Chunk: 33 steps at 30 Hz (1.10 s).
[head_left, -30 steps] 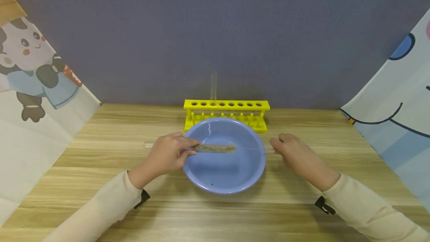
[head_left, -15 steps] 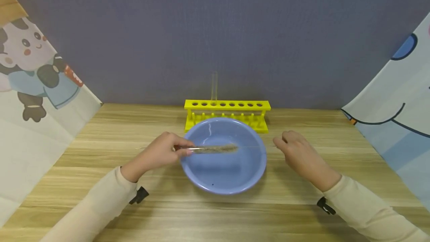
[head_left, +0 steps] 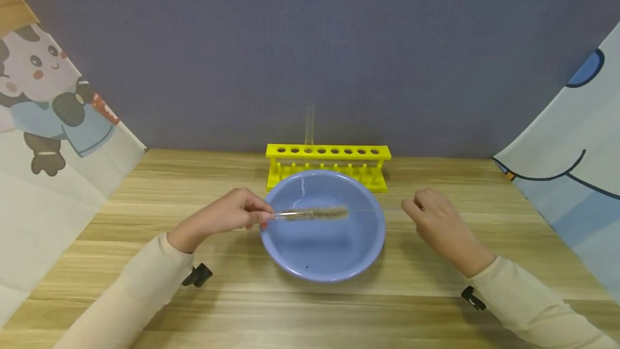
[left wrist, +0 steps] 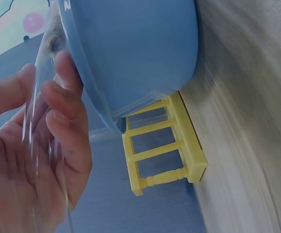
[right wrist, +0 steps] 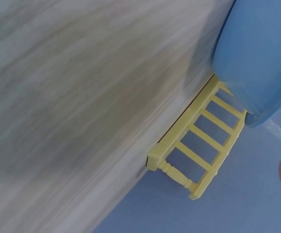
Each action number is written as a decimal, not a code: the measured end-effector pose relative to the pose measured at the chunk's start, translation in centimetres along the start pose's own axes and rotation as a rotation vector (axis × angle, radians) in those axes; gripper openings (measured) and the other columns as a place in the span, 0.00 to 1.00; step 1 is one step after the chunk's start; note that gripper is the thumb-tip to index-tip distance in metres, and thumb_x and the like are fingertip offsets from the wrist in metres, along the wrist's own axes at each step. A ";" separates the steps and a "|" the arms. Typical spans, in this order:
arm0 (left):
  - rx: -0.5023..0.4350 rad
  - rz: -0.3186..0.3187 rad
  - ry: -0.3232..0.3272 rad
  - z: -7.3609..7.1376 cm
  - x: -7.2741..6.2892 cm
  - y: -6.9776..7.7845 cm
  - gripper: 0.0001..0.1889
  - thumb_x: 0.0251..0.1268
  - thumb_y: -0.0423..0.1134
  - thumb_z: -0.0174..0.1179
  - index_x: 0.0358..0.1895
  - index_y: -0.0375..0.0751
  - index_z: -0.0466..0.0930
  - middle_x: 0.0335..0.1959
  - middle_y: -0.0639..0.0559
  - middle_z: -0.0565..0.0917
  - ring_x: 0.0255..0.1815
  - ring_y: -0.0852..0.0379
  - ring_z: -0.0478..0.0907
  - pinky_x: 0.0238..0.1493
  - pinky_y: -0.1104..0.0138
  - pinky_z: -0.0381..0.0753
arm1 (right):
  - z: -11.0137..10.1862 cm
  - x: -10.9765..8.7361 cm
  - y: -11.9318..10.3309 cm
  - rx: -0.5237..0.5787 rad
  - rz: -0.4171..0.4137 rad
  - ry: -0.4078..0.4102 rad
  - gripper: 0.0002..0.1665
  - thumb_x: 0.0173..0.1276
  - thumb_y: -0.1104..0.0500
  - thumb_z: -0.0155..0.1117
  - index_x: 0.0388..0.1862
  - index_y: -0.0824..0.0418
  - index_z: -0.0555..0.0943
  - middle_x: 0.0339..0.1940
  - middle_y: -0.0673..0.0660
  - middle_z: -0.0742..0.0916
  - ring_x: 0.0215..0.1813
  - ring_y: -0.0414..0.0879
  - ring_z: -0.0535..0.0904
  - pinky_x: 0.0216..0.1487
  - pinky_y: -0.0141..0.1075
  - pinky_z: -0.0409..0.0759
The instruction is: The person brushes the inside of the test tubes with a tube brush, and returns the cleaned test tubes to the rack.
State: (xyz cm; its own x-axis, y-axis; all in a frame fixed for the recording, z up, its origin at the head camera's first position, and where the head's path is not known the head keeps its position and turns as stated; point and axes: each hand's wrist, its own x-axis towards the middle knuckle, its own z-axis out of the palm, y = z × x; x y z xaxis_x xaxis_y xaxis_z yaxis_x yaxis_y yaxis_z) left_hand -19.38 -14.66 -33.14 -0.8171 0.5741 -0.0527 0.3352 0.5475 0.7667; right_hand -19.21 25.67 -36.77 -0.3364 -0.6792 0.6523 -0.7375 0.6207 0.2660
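Observation:
In the head view my left hand [head_left: 227,213] pinches a clear glass test tube [head_left: 286,215] held level over the left rim of a blue basin [head_left: 322,255]. A test tube brush [head_left: 331,213] with grey-brown bristles lies along the tube's line; its right end sticks out of the tube's mouth. The thin wire stem runs right to my right hand [head_left: 438,225], whose curled fingers grip its end past the basin's right rim. In the left wrist view the tube [left wrist: 31,121] crosses the palm between thumb and fingers, with bristles [left wrist: 55,36] beyond the fingertips.
Behind the basin stands a yellow test tube rack [head_left: 326,151], partly covered by the basin's rim. One clear test tube [head_left: 309,123] stands upright in it. A grey wall [head_left: 310,42] rises behind the wooden table [head_left: 310,316].
My left hand has drawn a little to the left with the tube, while my right hand has shifted right with the brush. More bristles now show outside the tube.

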 end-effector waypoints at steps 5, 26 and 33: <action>-0.015 -0.010 -0.010 -0.3 -0.2 0.1 0.10 0.64 0.34 0.58 0.41 0.31 0.85 0.22 0.50 0.82 0.18 0.60 0.68 0.19 0.73 0.65 | -0.1 -0.3 0.2 -0.010 0.002 0.009 0.15 0.41 0.81 0.48 0.27 0.66 0.68 0.22 0.55 0.65 0.25 0.49 0.60 0.27 0.37 0.58; 0.410 0.182 0.384 0.7 -0.7 -0.6 0.14 0.49 0.36 0.71 0.43 0.43 0.87 0.32 0.54 0.87 0.26 0.64 0.73 0.25 0.70 0.72 | -0.9 -0.5 0.8 0.083 0.058 -0.041 0.18 0.41 0.82 0.59 0.22 0.62 0.68 0.20 0.49 0.63 0.24 0.42 0.59 0.23 0.32 0.63; 0.579 0.406 0.544 1.2 -0.4 -1.5 0.17 0.41 0.36 0.75 0.40 0.41 0.87 0.35 0.52 0.88 0.28 0.59 0.77 0.23 0.71 0.72 | -1.3 -0.4 1.2 0.201 0.112 -0.142 0.25 0.38 0.78 0.73 0.22 0.56 0.69 0.20 0.44 0.67 0.24 0.36 0.64 0.22 0.29 0.70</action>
State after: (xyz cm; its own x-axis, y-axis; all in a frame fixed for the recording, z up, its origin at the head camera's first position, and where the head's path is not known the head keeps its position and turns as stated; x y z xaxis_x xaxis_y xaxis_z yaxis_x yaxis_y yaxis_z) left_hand -18.98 -14.99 -35.05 -0.6443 0.5029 0.5762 0.7111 0.6712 0.2094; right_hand -19.18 27.25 -35.77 -0.4906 -0.6681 0.5594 -0.7881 0.6141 0.0423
